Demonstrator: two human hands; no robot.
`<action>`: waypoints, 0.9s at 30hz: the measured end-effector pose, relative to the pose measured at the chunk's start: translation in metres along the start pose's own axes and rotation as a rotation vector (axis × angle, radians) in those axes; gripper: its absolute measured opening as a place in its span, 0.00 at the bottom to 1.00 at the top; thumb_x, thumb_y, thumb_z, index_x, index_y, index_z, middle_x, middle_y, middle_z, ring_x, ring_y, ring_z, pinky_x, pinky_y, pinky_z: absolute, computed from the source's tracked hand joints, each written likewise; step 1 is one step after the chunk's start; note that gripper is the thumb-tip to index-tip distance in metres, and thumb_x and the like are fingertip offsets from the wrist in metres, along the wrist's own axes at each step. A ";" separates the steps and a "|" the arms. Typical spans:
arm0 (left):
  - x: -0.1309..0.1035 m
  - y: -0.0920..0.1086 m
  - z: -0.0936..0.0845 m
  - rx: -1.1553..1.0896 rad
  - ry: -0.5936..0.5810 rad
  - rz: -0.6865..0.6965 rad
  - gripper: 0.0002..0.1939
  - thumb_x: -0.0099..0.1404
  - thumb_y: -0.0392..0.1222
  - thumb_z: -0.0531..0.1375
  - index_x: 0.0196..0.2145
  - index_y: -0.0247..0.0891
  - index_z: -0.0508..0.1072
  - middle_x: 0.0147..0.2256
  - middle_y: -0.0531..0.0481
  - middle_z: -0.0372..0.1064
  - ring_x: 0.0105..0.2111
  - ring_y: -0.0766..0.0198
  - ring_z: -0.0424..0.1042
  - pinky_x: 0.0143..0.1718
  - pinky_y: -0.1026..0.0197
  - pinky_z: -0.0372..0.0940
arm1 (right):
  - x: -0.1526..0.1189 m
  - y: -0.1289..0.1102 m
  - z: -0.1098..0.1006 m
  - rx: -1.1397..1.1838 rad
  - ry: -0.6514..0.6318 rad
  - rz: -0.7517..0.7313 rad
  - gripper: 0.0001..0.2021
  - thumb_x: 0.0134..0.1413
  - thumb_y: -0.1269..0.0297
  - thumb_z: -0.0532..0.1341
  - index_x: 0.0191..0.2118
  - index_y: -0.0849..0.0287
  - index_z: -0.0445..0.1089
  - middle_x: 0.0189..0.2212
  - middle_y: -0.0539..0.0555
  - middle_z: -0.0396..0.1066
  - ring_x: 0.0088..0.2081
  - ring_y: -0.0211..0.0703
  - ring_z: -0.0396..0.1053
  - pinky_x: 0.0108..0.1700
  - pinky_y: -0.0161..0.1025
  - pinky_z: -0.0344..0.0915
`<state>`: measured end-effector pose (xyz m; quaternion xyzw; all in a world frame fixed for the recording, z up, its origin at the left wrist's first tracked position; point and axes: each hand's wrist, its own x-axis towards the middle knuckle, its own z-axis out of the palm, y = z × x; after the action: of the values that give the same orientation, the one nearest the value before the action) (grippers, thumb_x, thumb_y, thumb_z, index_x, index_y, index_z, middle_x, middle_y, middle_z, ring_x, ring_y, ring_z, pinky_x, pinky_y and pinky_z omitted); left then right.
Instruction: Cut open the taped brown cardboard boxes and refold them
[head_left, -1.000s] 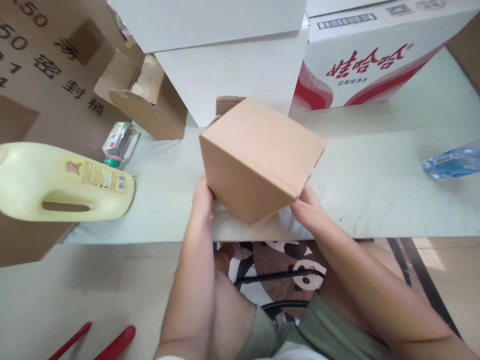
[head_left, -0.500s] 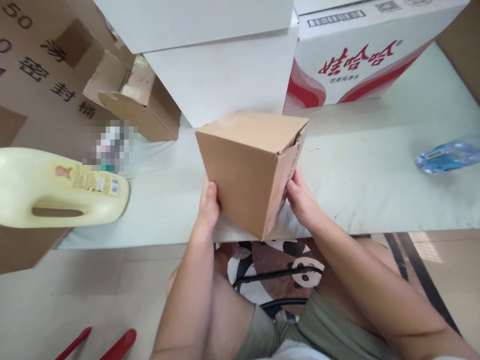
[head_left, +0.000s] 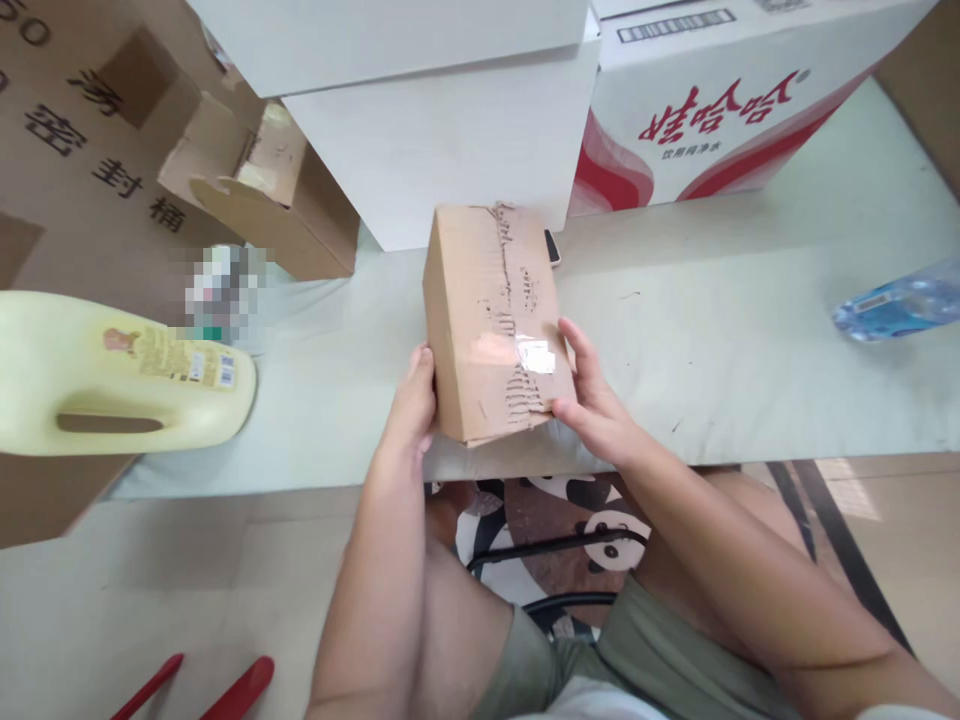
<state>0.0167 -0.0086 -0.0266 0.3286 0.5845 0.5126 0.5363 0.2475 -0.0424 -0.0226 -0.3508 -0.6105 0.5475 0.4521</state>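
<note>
A brown cardboard box [head_left: 480, 340] is held between my two hands above the near edge of the covered table [head_left: 675, 370]. Its upward face shows a rough, torn seam, a strip of shiny tape and a small white patch. My left hand [head_left: 416, 395] presses on the box's left side, fingers mostly hidden behind it. On the right side, my right hand [head_left: 596, 400] grips the box with its thumb near the lower corner and its fingers along the edge. A dark-and-white object [head_left: 553, 247] peeks out behind the box's upper right, too little of it visible to name.
Large white boxes [head_left: 450, 150] stand behind, beside a red-and-white carton [head_left: 712, 130]. To the left are a yellow jug [head_left: 187, 385], a small open carton [head_left: 315, 220] and a big brown carton [head_left: 75, 190]. A plastic bottle [head_left: 900, 300] lies at right.
Between my hands the box has turned, so the torn, taped face that was on the right now faces up toward me. My right hand's fingers have shifted along its edge.
</note>
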 end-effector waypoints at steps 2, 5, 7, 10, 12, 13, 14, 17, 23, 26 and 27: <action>-0.002 0.002 -0.002 0.125 -0.065 -0.018 0.17 0.63 0.53 0.65 0.43 0.40 0.79 0.40 0.43 0.80 0.40 0.53 0.78 0.40 0.53 0.73 | -0.001 0.003 -0.001 -0.026 0.059 -0.038 0.40 0.59 0.36 0.60 0.71 0.43 0.49 0.71 0.56 0.55 0.69 0.57 0.59 0.71 0.58 0.59; -0.005 0.004 -0.004 0.342 -0.162 -0.085 0.15 0.64 0.52 0.63 0.33 0.37 0.79 0.29 0.44 0.76 0.29 0.56 0.74 0.31 0.56 0.68 | -0.001 0.008 -0.005 -0.040 0.152 -0.026 0.35 0.59 0.34 0.58 0.66 0.46 0.58 0.65 0.56 0.63 0.66 0.57 0.63 0.69 0.56 0.62; -0.005 0.003 -0.006 0.434 -0.164 -0.063 0.15 0.64 0.52 0.62 0.30 0.36 0.78 0.27 0.45 0.74 0.27 0.58 0.71 0.30 0.57 0.65 | 0.000 0.010 -0.009 -0.055 0.209 -0.005 0.33 0.59 0.34 0.57 0.63 0.47 0.62 0.65 0.56 0.64 0.66 0.58 0.63 0.69 0.57 0.62; -0.001 0.002 -0.009 0.456 -0.004 0.118 0.16 0.60 0.49 0.66 0.43 0.39 0.78 0.40 0.43 0.77 0.36 0.57 0.73 0.39 0.56 0.67 | 0.002 0.008 -0.013 -0.061 0.252 -0.043 0.27 0.60 0.38 0.58 0.59 0.46 0.68 0.68 0.53 0.62 0.69 0.58 0.59 0.71 0.57 0.58; 0.001 0.002 -0.010 0.324 0.139 0.283 0.28 0.60 0.52 0.66 0.57 0.45 0.70 0.50 0.42 0.74 0.45 0.55 0.74 0.47 0.55 0.67 | 0.003 0.004 -0.014 -0.058 0.202 -0.053 0.24 0.61 0.40 0.59 0.56 0.46 0.71 0.69 0.52 0.60 0.71 0.57 0.57 0.72 0.58 0.57; 0.002 0.004 -0.011 0.222 0.194 0.382 0.32 0.61 0.56 0.64 0.60 0.49 0.65 0.54 0.43 0.71 0.50 0.55 0.73 0.50 0.54 0.67 | 0.003 0.001 -0.014 -0.060 0.139 -0.045 0.24 0.61 0.40 0.59 0.56 0.45 0.72 0.70 0.51 0.59 0.71 0.57 0.57 0.71 0.58 0.57; 0.002 0.006 -0.012 0.121 0.235 0.492 0.33 0.63 0.59 0.62 0.62 0.51 0.61 0.56 0.43 0.68 0.53 0.55 0.72 0.53 0.54 0.66 | 0.003 -0.002 -0.013 -0.064 0.058 -0.036 0.24 0.62 0.40 0.59 0.56 0.45 0.72 0.70 0.51 0.59 0.71 0.57 0.57 0.71 0.58 0.58; -0.001 0.013 -0.014 0.005 0.273 0.809 0.29 0.66 0.63 0.56 0.60 0.51 0.63 0.61 0.45 0.63 0.61 0.55 0.66 0.62 0.52 0.61 | 0.002 -0.009 -0.010 -0.052 -0.185 -0.050 0.23 0.64 0.42 0.58 0.60 0.43 0.71 0.71 0.50 0.59 0.73 0.54 0.55 0.72 0.56 0.56; -0.002 0.020 -0.017 0.084 0.202 0.725 0.20 0.61 0.53 0.60 0.46 0.41 0.72 0.47 0.46 0.70 0.50 0.55 0.70 0.57 0.53 0.64 | 0.005 0.000 -0.014 -0.171 -0.036 0.040 0.31 0.68 0.39 0.47 0.69 0.46 0.61 0.66 0.57 0.66 0.67 0.54 0.64 0.68 0.59 0.60; -0.001 0.022 -0.015 0.111 0.255 0.703 0.20 0.59 0.53 0.59 0.45 0.41 0.71 0.45 0.46 0.70 0.47 0.55 0.70 0.54 0.54 0.65 | 0.010 0.009 -0.018 -0.648 0.139 0.101 0.30 0.64 0.45 0.56 0.67 0.53 0.65 0.69 0.65 0.59 0.70 0.65 0.57 0.69 0.67 0.54; -0.001 0.022 -0.014 0.117 0.264 0.697 0.20 0.58 0.53 0.59 0.44 0.41 0.71 0.45 0.46 0.69 0.47 0.55 0.69 0.53 0.54 0.65 | 0.011 0.012 -0.019 -0.787 0.147 0.135 0.31 0.62 0.48 0.59 0.67 0.54 0.64 0.71 0.66 0.56 0.71 0.69 0.54 0.69 0.69 0.53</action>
<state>-0.0006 -0.0075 -0.0063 0.4690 0.5297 0.6682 0.2300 0.2609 -0.0235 -0.0331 -0.5746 -0.7152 0.2737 0.2889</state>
